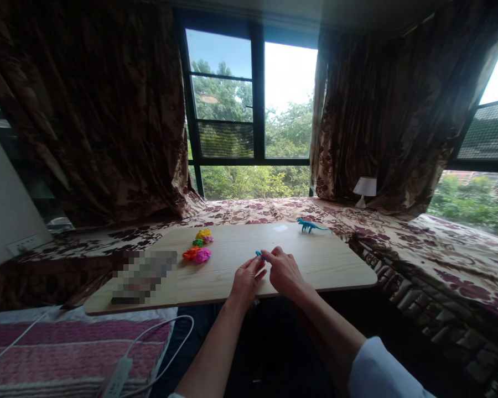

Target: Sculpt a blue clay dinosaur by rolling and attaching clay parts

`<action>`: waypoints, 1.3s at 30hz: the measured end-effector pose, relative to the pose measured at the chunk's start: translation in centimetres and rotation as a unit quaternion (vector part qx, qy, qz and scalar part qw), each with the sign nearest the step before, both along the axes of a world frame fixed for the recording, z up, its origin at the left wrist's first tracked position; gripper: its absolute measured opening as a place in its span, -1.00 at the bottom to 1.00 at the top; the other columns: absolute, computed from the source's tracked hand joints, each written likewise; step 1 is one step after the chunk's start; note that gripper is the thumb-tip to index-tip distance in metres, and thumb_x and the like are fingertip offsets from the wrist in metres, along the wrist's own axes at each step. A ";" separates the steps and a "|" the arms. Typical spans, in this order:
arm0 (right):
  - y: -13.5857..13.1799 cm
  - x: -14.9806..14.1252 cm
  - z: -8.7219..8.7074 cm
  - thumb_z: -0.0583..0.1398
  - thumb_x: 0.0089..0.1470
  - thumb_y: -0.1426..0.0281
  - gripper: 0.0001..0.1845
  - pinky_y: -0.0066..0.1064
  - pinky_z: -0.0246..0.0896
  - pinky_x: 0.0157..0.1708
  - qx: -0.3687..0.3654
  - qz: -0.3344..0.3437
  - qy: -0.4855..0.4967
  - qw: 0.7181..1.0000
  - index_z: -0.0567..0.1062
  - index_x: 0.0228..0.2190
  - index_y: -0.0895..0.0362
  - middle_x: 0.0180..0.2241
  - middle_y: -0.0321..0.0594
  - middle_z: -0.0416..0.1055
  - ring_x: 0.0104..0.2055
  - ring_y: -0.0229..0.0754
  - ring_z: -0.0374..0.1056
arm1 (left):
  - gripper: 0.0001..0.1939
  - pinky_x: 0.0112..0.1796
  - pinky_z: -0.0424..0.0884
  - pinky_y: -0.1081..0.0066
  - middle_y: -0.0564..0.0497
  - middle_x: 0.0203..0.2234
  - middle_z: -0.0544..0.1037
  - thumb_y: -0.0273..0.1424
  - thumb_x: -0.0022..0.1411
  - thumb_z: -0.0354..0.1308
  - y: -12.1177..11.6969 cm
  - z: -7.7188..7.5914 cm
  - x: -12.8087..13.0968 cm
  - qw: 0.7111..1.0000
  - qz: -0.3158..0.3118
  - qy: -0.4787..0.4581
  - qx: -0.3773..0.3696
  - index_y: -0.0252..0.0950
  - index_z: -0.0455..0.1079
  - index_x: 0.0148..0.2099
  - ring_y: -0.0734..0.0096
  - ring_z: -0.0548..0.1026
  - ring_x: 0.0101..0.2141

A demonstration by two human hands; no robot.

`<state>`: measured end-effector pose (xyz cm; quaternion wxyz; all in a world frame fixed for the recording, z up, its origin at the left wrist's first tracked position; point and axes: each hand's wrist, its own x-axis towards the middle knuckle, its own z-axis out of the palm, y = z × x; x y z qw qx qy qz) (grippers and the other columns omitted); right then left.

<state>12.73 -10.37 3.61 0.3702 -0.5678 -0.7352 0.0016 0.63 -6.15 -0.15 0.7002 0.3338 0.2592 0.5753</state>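
A small piece of blue modelling clay (259,253) is held up just above the table, between the fingertips of both hands. My left hand (245,281) pinches it from below and the left. From the right, my right hand (285,272) presses on it with the fingertips, its other fingers curled. The clay's exact shape is partly covered by the fingers. At the table's far right stands a blue four-legged dinosaur figure (309,225) with a long thin tail. Left of my hands lie clay lumps: yellow (203,234), green (198,242), orange (190,254) and magenta (202,255), plus a smaller pink one.
The pale wooden table (228,287) has rounded corners. A pixelated flat object (145,277) lies at its left. Beyond are a flowered window seat, brown curtains and a small white lamp (365,190). A white power strip (118,377) with a cable rests at lower left.
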 end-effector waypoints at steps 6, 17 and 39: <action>1.8 2.3 -0.9 -0.01 0.09 0.38 -0.63 -0.32 0.16 -0.21 -0.035 0.052 0.204 0.977 0.43 -0.10 0.13 -0.20 -0.13 0.40 -0.25 -0.20 0.33 | -0.87 -0.18 0.38 0.36 -0.09 -0.30 0.52 -0.44 0.04 0.14 -0.7 0.9 -0.8 0.997 -0.076 0.020 0.024 -0.34 0.45 -0.32 0.35 0.46 -0.25; 2.5 1.5 -3.3 0.18 -0.09 0.14 -0.64 -0.43 0.22 -0.44 -0.081 0.161 0.427 0.886 0.51 -0.35 0.17 -0.43 -0.22 0.49 -0.41 -0.24 0.36 | -0.82 -0.25 0.41 0.39 -0.05 -0.37 0.51 -0.35 0.03 0.19 -0.9 1.1 -0.6 0.995 -0.056 0.069 0.035 -0.35 0.44 -0.31 0.42 0.46 -0.32; 2.4 1.8 -3.7 0.21 -0.07 0.25 -0.67 -0.34 0.25 -0.24 -0.040 0.172 0.417 0.892 0.52 -0.23 0.08 -0.26 -0.22 0.49 -0.22 -0.14 0.36 | -0.68 -0.25 0.39 0.33 -0.06 -0.40 0.50 -0.26 -0.12 0.28 -1.0 0.3 0.3 0.980 0.058 0.169 0.088 -0.37 0.48 -0.32 0.38 0.43 -0.32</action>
